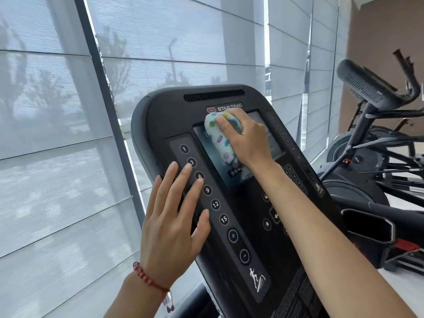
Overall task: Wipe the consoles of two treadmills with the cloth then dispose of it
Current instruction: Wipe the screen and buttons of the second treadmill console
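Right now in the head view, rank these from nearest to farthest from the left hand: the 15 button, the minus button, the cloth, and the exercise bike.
From the left hand:
1. 15 button, just right of the thumb tip.
2. Minus button, lower on the same strip.
3. Cloth, up on the screen under the right hand.
4. Exercise bike, far right, beyond the console.

The console face is largely taken: the right hand and cloth cover the upper screen, and the left hand lies flat over the left button strip. The lower middle and right button column show bare. Window blinds stand behind on the left; an exercise machine crowds the right.
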### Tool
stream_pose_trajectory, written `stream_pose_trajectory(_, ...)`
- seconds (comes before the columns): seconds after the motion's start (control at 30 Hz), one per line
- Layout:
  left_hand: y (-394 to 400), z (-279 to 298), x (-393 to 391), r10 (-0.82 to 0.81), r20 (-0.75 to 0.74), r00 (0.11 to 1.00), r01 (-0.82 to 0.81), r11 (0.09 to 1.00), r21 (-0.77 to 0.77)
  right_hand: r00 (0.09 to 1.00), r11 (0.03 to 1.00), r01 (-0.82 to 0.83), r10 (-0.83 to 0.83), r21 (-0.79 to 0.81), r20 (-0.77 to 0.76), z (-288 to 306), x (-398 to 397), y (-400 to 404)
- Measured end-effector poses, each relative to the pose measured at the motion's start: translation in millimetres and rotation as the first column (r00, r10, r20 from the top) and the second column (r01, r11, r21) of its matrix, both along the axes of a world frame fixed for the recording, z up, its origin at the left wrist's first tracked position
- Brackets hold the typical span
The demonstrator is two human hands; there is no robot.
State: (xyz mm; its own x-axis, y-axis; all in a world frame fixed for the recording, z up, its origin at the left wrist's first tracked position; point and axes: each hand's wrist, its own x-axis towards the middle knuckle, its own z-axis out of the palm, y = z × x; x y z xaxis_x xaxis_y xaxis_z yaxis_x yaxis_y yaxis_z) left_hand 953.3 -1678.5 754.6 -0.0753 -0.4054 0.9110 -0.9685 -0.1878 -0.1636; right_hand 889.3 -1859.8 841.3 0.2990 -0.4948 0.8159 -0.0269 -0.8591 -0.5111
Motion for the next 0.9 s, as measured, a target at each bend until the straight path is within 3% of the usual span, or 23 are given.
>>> stream_pose_trajectory(0.23, -2, -1, 1, -0.013, -0.007, 1.0, 0.013, 1.0, -0.01, 0.98, 0.952, 0.2, -0.198, 0.231, -0.031, 1, -10, -93)
stream_pose_trajectory(0.43, -4, -2, 0, -0.015, -0.017, 1.0, 0.014, 1.0, -0.024, 0.984, 0.937, 0.174, -0.18, 0.302, -0.007, 2, -10, -107)
stream_pose_trajectory(0.6, -7, -3, -2, -0.016, -0.031, 0.999, 0.015, 0.999, -0.04, 0.994, 0.974, 0.107, -0.097, 0.2, -0.059, 1, -12, -70)
stream_pose_trajectory(0.9, -4, -2, -2, 0.001, -0.011, 1.0, -0.001, 1.0, -0.02, 0.983, 0.983, -0.176, 0.173, -0.057, -0.055, -28, -18, 16)
